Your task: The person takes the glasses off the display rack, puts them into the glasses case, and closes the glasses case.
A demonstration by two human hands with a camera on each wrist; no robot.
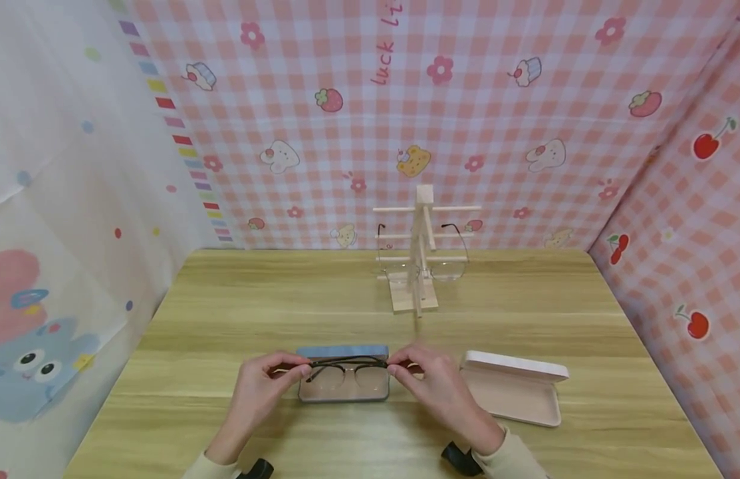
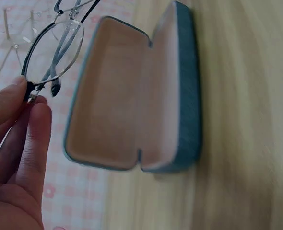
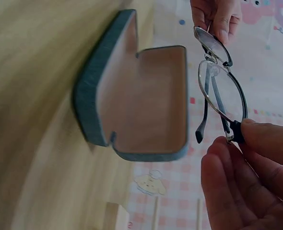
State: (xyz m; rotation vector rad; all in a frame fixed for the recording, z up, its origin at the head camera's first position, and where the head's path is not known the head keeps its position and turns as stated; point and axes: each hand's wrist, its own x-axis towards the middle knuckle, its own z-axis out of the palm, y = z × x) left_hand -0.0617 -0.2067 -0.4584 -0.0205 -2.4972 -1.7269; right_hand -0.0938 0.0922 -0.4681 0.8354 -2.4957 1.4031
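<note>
A pair of dark-topped eyeglasses [image 1: 348, 360] is held between both hands, above an open blue-green glasses case [image 1: 344, 400]. At one end of the glasses frame, the left hand [image 1: 258, 386] pinches with thumb and fingers. The right hand [image 1: 435, 382] pinches the opposite end in the same way. Both temples look folded behind the lenses in the right wrist view, where the near rim [image 3: 242, 96] shows clearly. In the left wrist view, the case's beige interior [image 2: 108, 91] holds nothing, and the glasses stay apart from it.
To the right lies a second, whitish glasses case [image 1: 516, 362], its lid raised. A wooden display stand [image 1: 425, 194] rises farther back, bearing thin-rimmed glasses [image 1: 467, 256]. The wooden table [image 1: 238, 293] meets checked cloth behind and at the right.
</note>
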